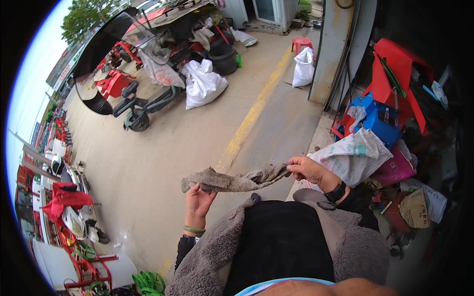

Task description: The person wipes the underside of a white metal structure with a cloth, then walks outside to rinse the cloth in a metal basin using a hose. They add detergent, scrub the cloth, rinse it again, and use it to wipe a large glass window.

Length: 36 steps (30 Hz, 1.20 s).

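Note:
A long, dirty grey-brown cloth point(233, 182) is stretched sideways in the air in front of my body, over the concrete ground. My right hand point(305, 170) pinches its right end between thumb and fingers. Near its left end, my left hand point(200, 203) holds the lower edge; the cloth hides part of those fingers. The cloth looks twisted towards the right and wider at the left. A green bangle point(194, 229) circles my left wrist, and a black watch point(336, 192) is on my right one.
Sacks point(351, 155), blue and red metal parts point(381, 122) and a flattened cardboard piece point(414, 209) lie at right beside a steel post point(331, 51). Ahead stand an electric scooter point(139, 118), a white bag point(204, 83), a black bucket point(223, 59) and a red stool point(301, 42). Motorbikes line the left.

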Available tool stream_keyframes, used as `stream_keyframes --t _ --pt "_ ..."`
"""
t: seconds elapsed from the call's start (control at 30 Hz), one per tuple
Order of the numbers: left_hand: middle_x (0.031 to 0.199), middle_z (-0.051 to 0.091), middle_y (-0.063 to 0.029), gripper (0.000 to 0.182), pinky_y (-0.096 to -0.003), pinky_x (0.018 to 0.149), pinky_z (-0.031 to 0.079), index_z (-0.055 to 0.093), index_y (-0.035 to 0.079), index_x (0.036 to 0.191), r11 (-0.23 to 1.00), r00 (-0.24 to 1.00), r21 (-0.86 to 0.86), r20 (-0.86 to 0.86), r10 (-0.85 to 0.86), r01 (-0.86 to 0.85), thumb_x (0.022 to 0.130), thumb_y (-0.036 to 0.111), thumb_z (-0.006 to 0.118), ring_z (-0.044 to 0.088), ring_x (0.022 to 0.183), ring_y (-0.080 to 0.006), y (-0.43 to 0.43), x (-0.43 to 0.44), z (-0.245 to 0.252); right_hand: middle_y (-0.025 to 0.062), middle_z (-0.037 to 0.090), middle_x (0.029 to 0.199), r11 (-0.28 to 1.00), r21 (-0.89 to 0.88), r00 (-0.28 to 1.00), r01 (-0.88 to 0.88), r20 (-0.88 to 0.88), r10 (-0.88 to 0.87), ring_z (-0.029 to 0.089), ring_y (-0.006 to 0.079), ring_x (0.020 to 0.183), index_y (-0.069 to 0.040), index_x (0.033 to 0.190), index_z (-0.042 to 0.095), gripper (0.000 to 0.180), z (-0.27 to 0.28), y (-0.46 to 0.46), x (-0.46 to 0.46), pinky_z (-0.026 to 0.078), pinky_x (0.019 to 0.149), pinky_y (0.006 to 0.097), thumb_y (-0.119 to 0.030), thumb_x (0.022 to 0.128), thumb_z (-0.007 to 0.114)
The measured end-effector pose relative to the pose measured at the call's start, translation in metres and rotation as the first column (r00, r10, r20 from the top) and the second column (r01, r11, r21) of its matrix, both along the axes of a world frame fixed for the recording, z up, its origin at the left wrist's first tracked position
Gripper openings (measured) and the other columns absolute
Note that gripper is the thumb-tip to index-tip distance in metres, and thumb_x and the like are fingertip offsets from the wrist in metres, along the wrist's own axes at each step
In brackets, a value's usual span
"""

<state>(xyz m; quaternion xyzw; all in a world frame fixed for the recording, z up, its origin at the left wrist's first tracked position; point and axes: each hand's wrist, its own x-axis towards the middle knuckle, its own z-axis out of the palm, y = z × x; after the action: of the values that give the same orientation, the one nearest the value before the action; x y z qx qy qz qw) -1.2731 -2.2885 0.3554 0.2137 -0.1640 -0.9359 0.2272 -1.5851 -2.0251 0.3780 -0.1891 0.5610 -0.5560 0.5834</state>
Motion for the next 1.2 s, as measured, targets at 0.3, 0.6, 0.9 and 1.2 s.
stream_keyframes --t 0.3,0.6,0.9,1.2 --pt "0.112 0.058 -0.0062 0.042 -0.0377 0.083 0.056 0.039 0.012 0.124 0.961 0.939 -0.031 0.221 -0.262 0.275 0.087 -0.005 0.049 0.062 0.098 -0.0209 -0.125 -0.226 0.029 -0.004 0.052 0.063 0.96 0.068 0.962 0.271 -0.034 -0.269 0.049 0.0046 0.055 -0.009 0.085 0.058 0.013 -0.003 -0.066 -0.128 0.038 0.049 0.0196 -0.02 0.09 0.061" --pt "0.132 0.051 -0.0102 0.05 -0.0433 0.095 0.048 0.038 0.01 0.137 0.916 0.929 -0.158 0.063 -0.364 0.37 0.088 0.004 0.049 0.053 0.119 -0.0269 -0.234 -0.46 0.044 -0.0046 0.052 0.063 0.914 -0.059 0.907 0.402 -0.111 -0.406 0.046 0.0036 0.053 -0.009 0.081 0.058 0.014 0.006 -0.154 -0.326 0.037 0.05 0.0193 -0.02 0.089 0.062" --pt "0.136 0.045 -0.0111 0.052 -0.0452 0.1 0.045 0.031 0.012 0.139 0.991 0.99 -0.065 -0.073 -0.121 0.116 0.09 0.0 0.043 0.049 0.122 -0.0286 -0.35 -0.6 0.044 -0.0057 0.055 0.071 0.979 -0.034 0.951 0.202 -0.232 -0.205 0.046 0.0022 0.059 -0.012 0.083 0.058 0.013 0.033 -0.318 -0.524 0.037 0.055 0.0173 -0.022 0.089 0.064" --pt "0.119 0.056 -0.0033 0.05 -0.0306 0.079 0.057 0.034 0.018 0.135 0.94 0.983 -0.305 0.144 -0.114 0.153 0.091 -0.003 0.046 0.062 0.098 -0.0157 -0.485 -0.779 0.03 -0.0038 0.054 0.071 0.915 0.006 0.914 0.404 -0.044 -0.403 0.047 0.0026 0.058 -0.012 0.083 0.057 0.018 0.02 -0.432 -0.684 0.038 0.054 0.0183 -0.027 0.091 0.061"
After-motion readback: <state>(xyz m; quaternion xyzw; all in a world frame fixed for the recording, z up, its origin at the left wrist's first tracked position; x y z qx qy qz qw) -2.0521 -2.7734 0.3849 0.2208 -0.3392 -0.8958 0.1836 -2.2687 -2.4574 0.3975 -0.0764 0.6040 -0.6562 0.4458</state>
